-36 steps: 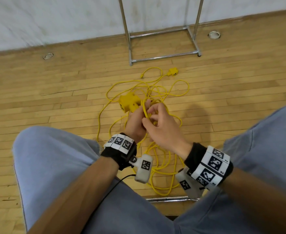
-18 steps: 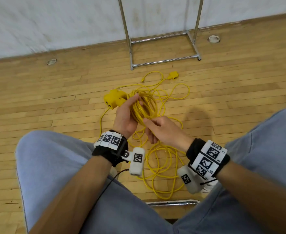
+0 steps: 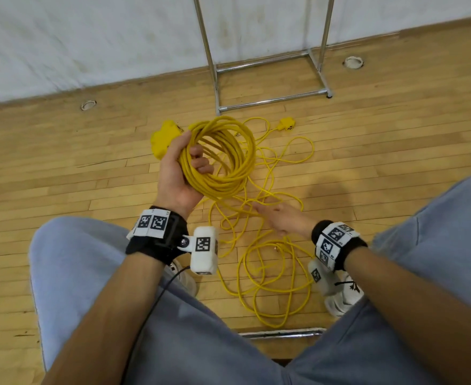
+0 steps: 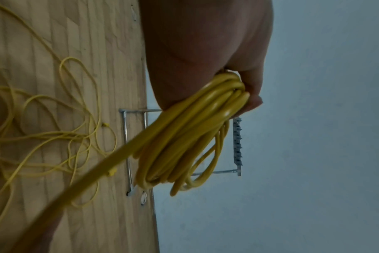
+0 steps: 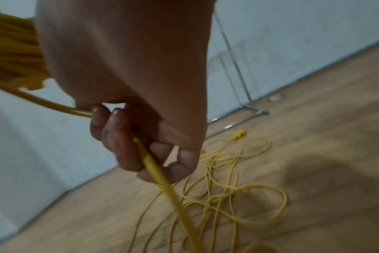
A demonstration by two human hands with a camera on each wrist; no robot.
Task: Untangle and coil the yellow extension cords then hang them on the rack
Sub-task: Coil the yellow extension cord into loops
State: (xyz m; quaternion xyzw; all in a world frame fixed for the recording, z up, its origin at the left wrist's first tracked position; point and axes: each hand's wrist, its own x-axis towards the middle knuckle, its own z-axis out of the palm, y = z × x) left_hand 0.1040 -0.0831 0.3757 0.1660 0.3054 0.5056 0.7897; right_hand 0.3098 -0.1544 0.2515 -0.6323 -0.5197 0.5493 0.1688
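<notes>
While the left hand (image 3: 176, 173) is kept curled round one coil (image 3: 219, 157) with fingers (image 3: 201, 162) through its middle, a single strand (image 5: 154, 169) is pinched by the right hand (image 3: 281, 222), lower and nearer the loose cord (image 3: 270, 262). That cord is spread on the floor (image 3: 62, 168) below both hands, its one small plug (image 3: 286, 125) lying toward the one rack (image 3: 267, 79) beyond. A yellow socket block (image 3: 163, 137) is seen behind the left hand.

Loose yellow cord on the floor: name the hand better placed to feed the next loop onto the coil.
Right. The right hand already pinches the loose cord low over the floor, while the left hand grips the coil.
</notes>
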